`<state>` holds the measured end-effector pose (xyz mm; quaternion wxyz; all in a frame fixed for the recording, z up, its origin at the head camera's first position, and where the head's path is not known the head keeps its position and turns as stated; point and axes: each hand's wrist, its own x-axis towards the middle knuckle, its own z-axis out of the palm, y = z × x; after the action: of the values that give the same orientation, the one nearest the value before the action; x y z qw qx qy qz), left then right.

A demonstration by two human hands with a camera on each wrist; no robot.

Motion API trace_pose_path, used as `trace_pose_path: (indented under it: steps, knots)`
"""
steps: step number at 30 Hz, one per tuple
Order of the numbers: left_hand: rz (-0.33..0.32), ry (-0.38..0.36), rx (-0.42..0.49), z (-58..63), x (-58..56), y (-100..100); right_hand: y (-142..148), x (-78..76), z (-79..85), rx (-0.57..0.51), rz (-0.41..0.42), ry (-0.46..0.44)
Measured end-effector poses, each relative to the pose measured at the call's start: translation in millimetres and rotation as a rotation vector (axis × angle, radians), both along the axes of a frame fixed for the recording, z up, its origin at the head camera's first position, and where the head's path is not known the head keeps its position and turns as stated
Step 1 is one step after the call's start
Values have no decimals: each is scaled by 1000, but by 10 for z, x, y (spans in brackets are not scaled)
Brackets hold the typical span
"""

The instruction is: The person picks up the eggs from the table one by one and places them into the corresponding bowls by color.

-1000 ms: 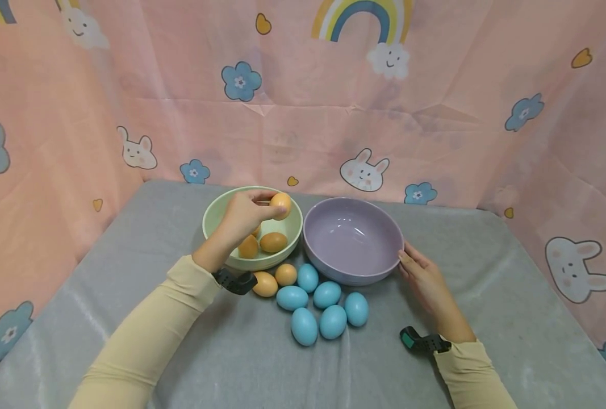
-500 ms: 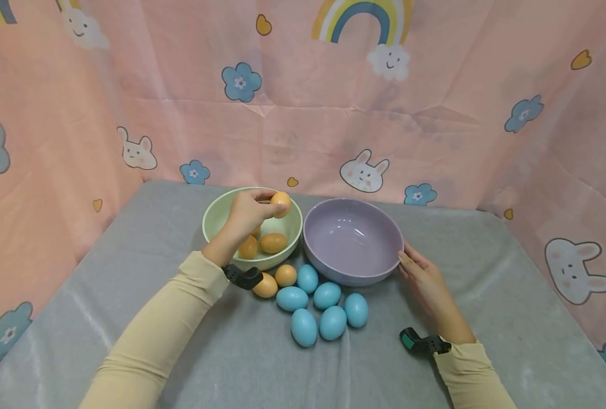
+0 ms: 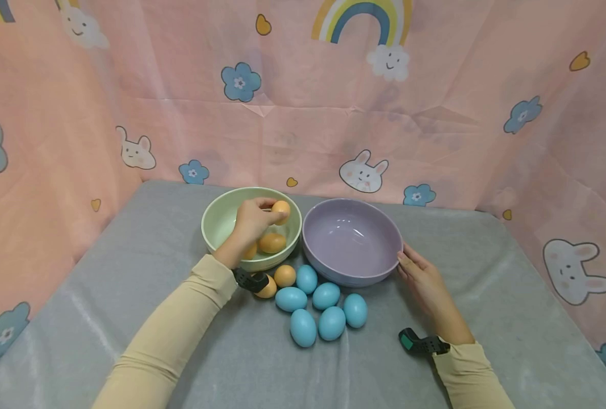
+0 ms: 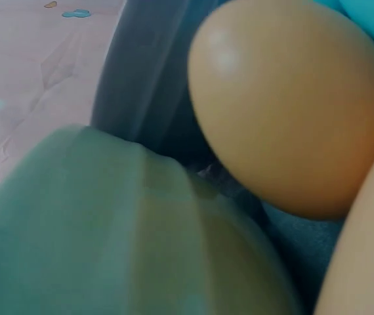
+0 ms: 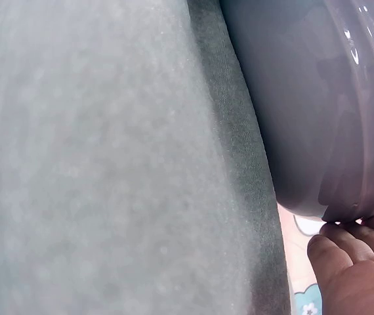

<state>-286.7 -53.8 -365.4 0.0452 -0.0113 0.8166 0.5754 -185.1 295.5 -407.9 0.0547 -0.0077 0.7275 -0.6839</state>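
My left hand pinches an orange-tan egg between thumb and fingers, inside the rim of the pale green bowl. Below it in that bowl lie other orange-tan eggs, partly hidden by the hand and wrist. Straight fingers of my right hand touch the outer right side of the purple bowl, which holds nothing. The right wrist view shows those fingertips against the purple wall. Close up in the left wrist view are an orange-tan egg and the green bowl's outside.
Two orange-tan eggs lie on the grey cloth before the green bowl, one partly behind the left wrist's black band. Several blue eggs are grouped before the purple bowl. A pink printed curtain encloses the back and sides.
My left hand, with the egg in its fingers, has lowered into the green bowl and shifted slightly right. The right hand and purple bowl have stayed in place.
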Motion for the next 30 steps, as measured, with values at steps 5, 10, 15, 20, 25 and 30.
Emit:
trace_pose_path:
  steps: [5,10,15,20,25,30]
  knots:
    - [14,-24,-21,-49,-5,3,-6,-7,-18,1,-4,3]
    - [14,-28,-70,-80,-25,10,0,-12,-29,-10,5,15]
    - [8,-31,-90,-100,-41,15,3,-14,-38,-22,0,18]
    - [5,-26,-125,-114,-54,20,-1,-14,-35,-25,-4,24]
    - [-3,-3,-177,-131,-61,17,-3,-10,-24,-23,2,23]
    - [-2,-11,-173,-143,-50,21,-4,-5,-24,-28,9,29]
